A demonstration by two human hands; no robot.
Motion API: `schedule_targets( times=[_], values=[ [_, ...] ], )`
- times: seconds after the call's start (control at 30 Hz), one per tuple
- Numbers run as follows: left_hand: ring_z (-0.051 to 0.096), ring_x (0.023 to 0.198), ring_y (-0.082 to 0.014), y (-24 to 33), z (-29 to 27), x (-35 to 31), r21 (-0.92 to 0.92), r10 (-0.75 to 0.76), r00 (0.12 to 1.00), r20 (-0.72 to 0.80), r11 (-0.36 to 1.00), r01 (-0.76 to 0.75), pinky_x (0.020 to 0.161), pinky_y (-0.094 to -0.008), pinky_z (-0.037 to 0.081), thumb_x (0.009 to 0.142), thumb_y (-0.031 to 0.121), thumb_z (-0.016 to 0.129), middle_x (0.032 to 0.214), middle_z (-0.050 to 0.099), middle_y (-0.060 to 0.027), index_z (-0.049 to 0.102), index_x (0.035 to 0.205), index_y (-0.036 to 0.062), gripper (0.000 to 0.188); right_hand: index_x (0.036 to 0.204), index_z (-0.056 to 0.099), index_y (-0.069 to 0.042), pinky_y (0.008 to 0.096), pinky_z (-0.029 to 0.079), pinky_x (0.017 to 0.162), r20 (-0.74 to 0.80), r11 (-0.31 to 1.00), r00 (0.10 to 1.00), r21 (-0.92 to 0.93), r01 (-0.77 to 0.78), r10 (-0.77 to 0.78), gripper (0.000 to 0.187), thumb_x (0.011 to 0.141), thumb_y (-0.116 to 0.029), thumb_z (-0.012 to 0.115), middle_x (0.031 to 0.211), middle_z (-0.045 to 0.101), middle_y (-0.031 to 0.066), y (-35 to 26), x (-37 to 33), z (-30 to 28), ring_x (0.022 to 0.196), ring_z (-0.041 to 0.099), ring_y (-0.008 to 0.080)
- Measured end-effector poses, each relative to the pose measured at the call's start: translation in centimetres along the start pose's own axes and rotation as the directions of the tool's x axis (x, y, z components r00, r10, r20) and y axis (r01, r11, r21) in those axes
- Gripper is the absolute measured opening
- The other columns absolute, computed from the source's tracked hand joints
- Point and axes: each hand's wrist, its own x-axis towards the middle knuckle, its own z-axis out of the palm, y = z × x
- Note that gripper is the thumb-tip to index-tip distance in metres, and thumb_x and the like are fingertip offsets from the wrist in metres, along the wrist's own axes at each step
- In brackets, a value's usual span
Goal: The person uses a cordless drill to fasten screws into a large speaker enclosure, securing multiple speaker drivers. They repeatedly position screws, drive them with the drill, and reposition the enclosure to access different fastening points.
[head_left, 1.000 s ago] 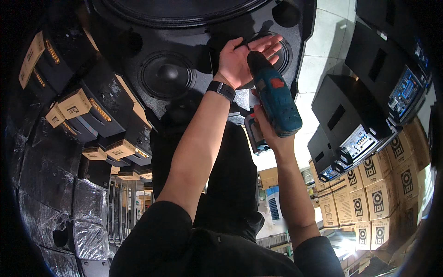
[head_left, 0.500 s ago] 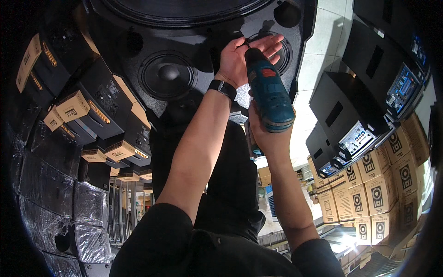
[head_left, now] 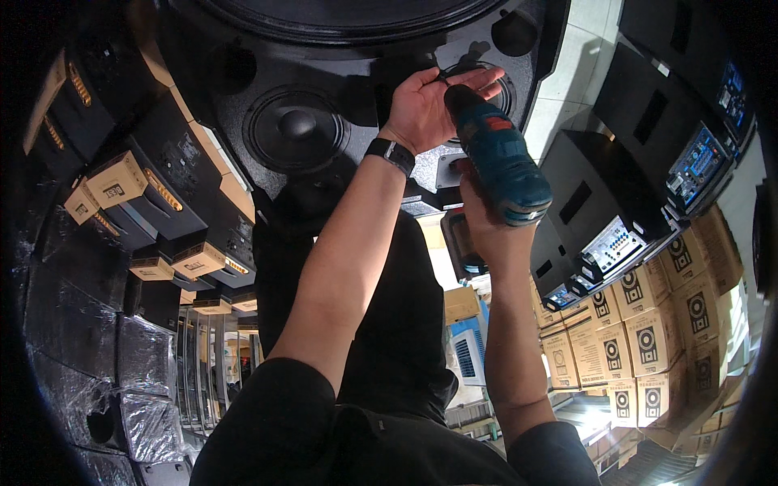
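My right hand (head_left: 490,227) is wrapped round the handle of a teal cordless drill (head_left: 502,154). The drill slants up and to the left, its dark chuck beside the fingers of my left hand (head_left: 417,113). That hand is palm up, fingers stretched out and thumb apart; whether anything small lies in it is hidden by the chuck. Both are over the front of a large black speaker cabinet (head_left: 235,109). A round speaker driver (head_left: 296,128) sits left of my left hand, and another, partly covered, lies behind its fingers. Part of a big woofer (head_left: 340,28) shows at the top.
Black speaker cabinets (head_left: 174,162) with small cardboard boxes (head_left: 117,178) are stacked at left, above film-wrapped ones (head_left: 150,356). At right stand more cabinets with lit control panels (head_left: 612,243) and stacked cartons (head_left: 648,332). A blue-and-white vented thing (head_left: 468,352) is below the drill.
My right hand and the drill's rear end have swung to the right, so the drill slants more. My left hand stays nearly in place, with its fingers still stretched out.
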Motion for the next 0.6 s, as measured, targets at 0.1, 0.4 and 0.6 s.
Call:
schedule_targets(
  times=[0.1,0.4,0.6],
  values=[
    [0.043,0.149,-0.0333,0.3,-0.7,0.3,-0.257,-0.051,0.986,0.156,0.962,0.09,0.123,-0.0495,0.035,0.104,0.046,0.02,0.161,0.043,-0.0198,0.033,0.158,-0.0047,0.075,0.092,0.07,0.0,0.0382,0.058,0.073,0.038,0.957,0.983,0.224,-0.185,0.181,0.024,0.081,-0.018,0.08,0.081,0.074,0.0117,-0.3,0.1,-0.6,0.074,0.075,0.0276],
    [0.037,0.152,-0.0314,0.0,0.6,0.0,-0.049,-0.015,1.0,-0.014,0.999,0.015,0.125,-0.0498,0.03,0.104,0.048,0.019,0.165,0.038,-0.0169,0.032,0.159,-0.0021,0.076,0.1,0.069,0.0,0.0394,0.059,0.072,0.085,0.988,0.991,-0.107,0.112,-0.104,0.029,0.075,-0.01,0.08,0.08,0.073,0.0161,-1.3,1.6,-1.6,0.075,0.076,0.0332],
    [0.03,0.156,-0.0306,0.1,1.2,0.0,0.017,0.009,1.0,0.004,1.0,-0.009,0.127,-0.0512,0.027,0.103,0.049,0.023,0.168,0.032,-0.0166,0.027,0.162,-0.0013,0.077,0.103,0.069,0.0,0.0398,0.059,0.069,0.137,0.99,0.99,-0.134,0.044,-0.026,0.033,0.074,-0.01,0.08,0.079,0.072,0.0166,-1.8,2.0,-1.9,0.073,0.075,0.0346]
  ],
)
